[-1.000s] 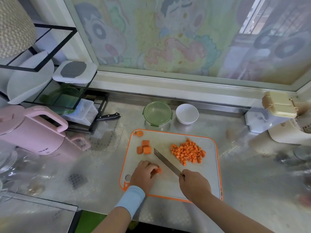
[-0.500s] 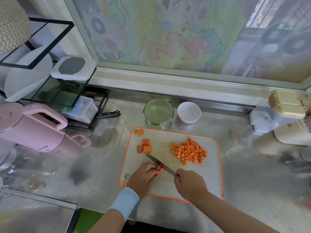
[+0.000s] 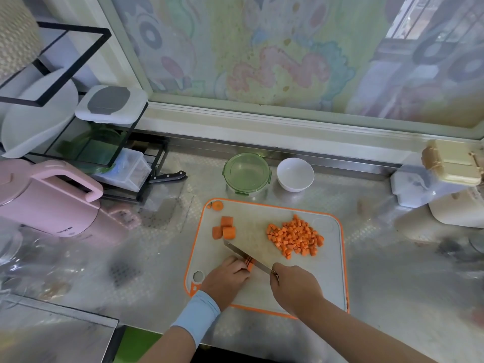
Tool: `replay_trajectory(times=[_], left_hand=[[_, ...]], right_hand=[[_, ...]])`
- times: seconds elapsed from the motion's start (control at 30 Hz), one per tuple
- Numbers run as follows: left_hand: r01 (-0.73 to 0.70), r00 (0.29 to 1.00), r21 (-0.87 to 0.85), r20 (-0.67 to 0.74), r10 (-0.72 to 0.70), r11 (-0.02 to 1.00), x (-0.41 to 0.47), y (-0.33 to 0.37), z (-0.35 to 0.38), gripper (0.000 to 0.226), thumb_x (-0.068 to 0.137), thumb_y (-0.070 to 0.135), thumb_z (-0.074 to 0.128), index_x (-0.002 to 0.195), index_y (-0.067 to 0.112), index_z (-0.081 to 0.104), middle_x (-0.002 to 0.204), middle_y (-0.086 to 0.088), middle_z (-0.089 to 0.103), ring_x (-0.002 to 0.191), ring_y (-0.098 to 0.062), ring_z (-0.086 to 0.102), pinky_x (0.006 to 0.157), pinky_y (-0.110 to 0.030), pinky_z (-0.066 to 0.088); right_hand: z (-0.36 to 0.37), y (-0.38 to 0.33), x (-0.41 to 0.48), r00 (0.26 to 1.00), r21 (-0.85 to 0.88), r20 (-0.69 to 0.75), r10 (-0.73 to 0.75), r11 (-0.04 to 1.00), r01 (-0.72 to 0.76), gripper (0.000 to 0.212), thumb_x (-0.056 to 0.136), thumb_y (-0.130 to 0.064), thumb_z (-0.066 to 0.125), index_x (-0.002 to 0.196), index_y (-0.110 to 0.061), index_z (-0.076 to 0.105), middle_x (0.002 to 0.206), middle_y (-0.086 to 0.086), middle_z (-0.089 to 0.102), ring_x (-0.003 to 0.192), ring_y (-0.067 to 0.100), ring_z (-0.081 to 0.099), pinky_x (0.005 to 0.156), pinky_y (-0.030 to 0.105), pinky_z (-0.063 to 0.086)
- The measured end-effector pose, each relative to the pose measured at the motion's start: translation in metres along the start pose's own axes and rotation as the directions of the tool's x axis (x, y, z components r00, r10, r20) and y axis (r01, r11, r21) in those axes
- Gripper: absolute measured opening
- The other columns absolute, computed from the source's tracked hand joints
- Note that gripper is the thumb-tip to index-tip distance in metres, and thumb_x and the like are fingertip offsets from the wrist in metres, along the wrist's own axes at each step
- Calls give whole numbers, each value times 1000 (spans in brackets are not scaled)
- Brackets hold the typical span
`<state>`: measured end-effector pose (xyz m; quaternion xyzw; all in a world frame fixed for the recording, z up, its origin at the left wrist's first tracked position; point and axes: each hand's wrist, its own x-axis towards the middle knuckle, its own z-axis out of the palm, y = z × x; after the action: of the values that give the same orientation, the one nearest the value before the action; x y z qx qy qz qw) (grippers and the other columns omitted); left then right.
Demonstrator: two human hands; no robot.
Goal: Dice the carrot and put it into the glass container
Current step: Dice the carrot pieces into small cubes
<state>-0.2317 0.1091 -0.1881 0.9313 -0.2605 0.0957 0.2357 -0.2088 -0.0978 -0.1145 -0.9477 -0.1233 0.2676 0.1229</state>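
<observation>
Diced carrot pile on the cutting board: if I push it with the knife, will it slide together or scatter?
The diced carrot pile is many loose small cubes, so it would probably spread rather than move as one. Flat faces suggest cubes slide or tumble, not roll far. Each looks light and firm.

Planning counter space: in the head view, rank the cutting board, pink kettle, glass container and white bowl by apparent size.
1. cutting board
2. pink kettle, though partly cut off by the frame edge
3. glass container
4. white bowl, only a little smaller
</observation>
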Motion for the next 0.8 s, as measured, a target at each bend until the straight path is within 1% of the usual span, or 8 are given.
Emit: replay_trajectory(times=[0.1,0.2,0.33,0.4,0.47,0.53,0.63,0.8], left_hand=[[61,998,-26,-20,-62,998,-1,-1,4,19,89,19,56,80,15,73,85,2,63,85,-15,50,60,-27,49],[88,996,-33,-23,-88,996,-2,2,3,22,88,20,55,79,15,74,85,3,64,86,-13,51,60,-25,49],[108,993,-27,-54,-109,994,3,9,-1,24,84,20,54,72,14,74,79,2,65,85,-12,50,64,-22,45],[87,995,0,-59,-86,996,3,9,0,23,83,18,54,72,13,73,79,1,66,85,-13,50,68,-23,44],[83,994,3,-67,-83,997,3,10,0,24,83,17,53,73,13,74,81,1,68,87,-14,51,71,-23,46],[104,992,-3,-74,-104,995,3,12,0,26,85,20,52,74,12,75,83,1,69,89,-14,53,72,-23,47],[131,988,-25,-83,-132,991,3,14,0,27,86,21,53,74,11,75,83,1,69,90,-14,53,72,-24,47],[155,984,-46,-87,-158,987,5,14,-1,27,85,22,53,72,12,75,81,2,68,88,-13,52,72,-22,46]], right_hand=[[-1,1,0,1000,-21,-5,-20,1000,20,27,104,-36,30,94,-22,51,70,-5,47,72,23,56,63,34,44],[-1,1,0,1000,-32,-4,-30,999,30,26,105,-36,29,93,-22,48,69,-5,45,74,25,58,65,34,45],[0,-1,-4,998,-96,-29,-54,994,51,28,106,-35,28,99,-21,50,69,-5,44,73,26,58,62,33,39],[0,-4,-8,996,-128,-36,-77,989,72,25,106,-34,27,99,-21,47,66,-5,39,69,27,51,58,34,33],[0,-6,-13,995,-155,-33,-98,984,91,20,107,-32,28,95,-22,41,65,-4,36,66,27,47,56,35,31],[0,-6,-16,996,-177,-20,-88,981,83,14,105,-27,31,93,-22,37,65,-4,35,64,27,47,52,34,28],[2,-3,-19,999,-194,10,-36,980,37,10,102,-20,36,93,-22,36,66,-4,37,61,25,45,47,33,22],[2,-3,-21,1000,-196,26,-6,981,11,11,100,-16,40,93,-22,36,66,-5,39,56,21,42,46,31,25]])
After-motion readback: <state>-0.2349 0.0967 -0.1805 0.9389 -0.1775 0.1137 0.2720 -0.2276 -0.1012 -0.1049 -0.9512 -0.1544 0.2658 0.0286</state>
